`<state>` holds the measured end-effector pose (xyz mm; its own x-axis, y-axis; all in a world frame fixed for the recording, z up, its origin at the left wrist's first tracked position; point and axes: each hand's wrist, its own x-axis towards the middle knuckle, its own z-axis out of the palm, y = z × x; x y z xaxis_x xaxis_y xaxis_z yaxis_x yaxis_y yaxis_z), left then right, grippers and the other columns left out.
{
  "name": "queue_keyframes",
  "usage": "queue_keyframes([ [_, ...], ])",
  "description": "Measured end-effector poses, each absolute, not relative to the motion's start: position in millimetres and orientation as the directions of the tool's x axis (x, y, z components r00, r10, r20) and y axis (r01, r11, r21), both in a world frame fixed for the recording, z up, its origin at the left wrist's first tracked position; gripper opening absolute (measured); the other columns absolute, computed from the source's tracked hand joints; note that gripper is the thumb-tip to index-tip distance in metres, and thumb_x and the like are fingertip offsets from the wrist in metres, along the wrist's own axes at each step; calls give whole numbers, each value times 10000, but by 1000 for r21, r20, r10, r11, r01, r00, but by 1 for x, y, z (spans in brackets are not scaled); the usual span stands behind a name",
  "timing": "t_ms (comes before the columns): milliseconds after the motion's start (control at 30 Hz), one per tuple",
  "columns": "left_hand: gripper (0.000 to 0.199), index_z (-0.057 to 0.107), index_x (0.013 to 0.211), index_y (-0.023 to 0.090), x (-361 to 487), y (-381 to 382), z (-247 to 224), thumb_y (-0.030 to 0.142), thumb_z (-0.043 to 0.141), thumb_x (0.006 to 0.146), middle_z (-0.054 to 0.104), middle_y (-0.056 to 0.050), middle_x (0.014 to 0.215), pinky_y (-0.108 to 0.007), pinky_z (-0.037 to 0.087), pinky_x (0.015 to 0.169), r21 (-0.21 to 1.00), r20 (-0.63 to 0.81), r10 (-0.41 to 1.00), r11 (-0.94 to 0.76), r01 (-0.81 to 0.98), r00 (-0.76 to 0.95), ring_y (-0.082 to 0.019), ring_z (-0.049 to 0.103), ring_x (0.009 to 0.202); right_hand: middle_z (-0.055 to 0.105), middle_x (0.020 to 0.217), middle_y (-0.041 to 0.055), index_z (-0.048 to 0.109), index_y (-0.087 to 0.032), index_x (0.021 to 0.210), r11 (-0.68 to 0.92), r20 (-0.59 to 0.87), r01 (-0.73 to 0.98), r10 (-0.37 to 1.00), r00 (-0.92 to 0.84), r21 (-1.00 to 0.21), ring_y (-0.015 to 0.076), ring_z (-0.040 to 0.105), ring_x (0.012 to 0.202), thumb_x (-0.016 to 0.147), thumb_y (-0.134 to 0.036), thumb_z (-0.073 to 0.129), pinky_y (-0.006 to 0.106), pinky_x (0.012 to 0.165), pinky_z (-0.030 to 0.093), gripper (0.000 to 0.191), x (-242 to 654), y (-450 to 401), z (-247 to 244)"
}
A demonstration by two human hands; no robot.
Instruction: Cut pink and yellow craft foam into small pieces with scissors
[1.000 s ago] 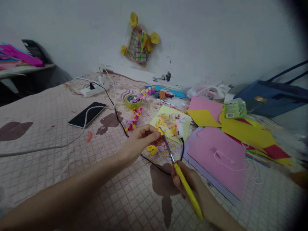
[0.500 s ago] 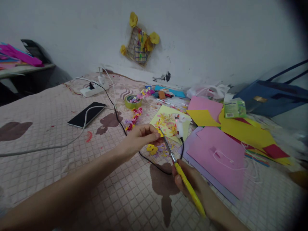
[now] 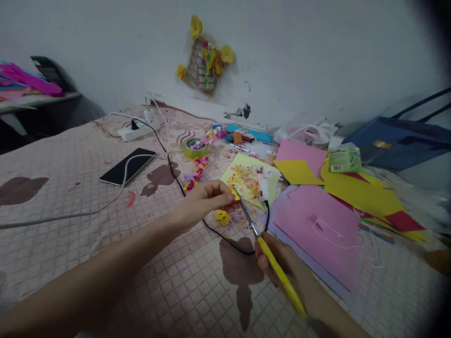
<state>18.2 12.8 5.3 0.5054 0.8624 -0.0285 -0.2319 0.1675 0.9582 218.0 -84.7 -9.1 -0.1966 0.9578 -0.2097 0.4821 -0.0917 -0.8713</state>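
Pinched in the fingertips of my left hand (image 3: 211, 199) is a small yellow paper piece (image 3: 234, 192). My right hand (image 3: 278, 256) is closed around the yellow handle of a pair of scissors (image 3: 254, 226), whose metal tip meets the paper. Just below my left fingers lie yellow paper pieces (image 3: 222, 217) among purple snippets. Behind the scissors, a pale yellow sheet (image 3: 243, 162) carries scattered paper scraps and a white hot glue gun (image 3: 263, 184) with a black cord.
Pink sheets (image 3: 317, 216) and yellow sheets (image 3: 362, 192) spread on the right, beside a blue bag (image 3: 398, 141). A tablet or phone (image 3: 128, 166), a power strip (image 3: 137, 131) and a roll of green tape (image 3: 195, 149) sit on the left. Cables cross the patterned cloth.
Both hands stay almost where they were, with the yellow paper piece and the scissors still held. The scissors' handle has shifted slightly right and downward.
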Motion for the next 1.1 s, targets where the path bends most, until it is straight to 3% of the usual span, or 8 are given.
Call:
queue_keyframes([
  [400, 159, 606, 762, 108, 17, 16, 3, 244, 689, 759, 702, -49, 762, -255, 514, 710, 948, -20, 859, 178, -262, 512, -113, 656, 680, 526, 655, -4, 495, -204, 730, -97, -222, 506, 956, -194, -857, 128, 490, 572, 776, -451, 597, 241, 523, 423, 272, 223, -85, -11],
  [800, 175, 597, 746, 108, 17, 16, 7, 250, 698, 751, 701, -53, 736, -250, 518, 682, 945, -21, 861, 184, -272, 508, -114, 653, 666, 499, 628, -14, 483, -206, 709, -131, -251, 489, 950, -188, -862, 116, 466, 540, 769, -447, 593, 220, 483, 379, 271, 225, -84, -12],
  [1100, 227, 599, 745, 106, 14, 19, 7, 292, 727, 724, 707, -57, 749, -228, 516, 670, 946, -21, 861, 181, -268, 507, -110, 655, 665, 431, 546, -35, 433, -212, 668, -472, -503, 270, 862, -56, -839, 86, 370, 441, 786, -550, 492, 203, 397, 262, 363, 216, -76, -7],
])
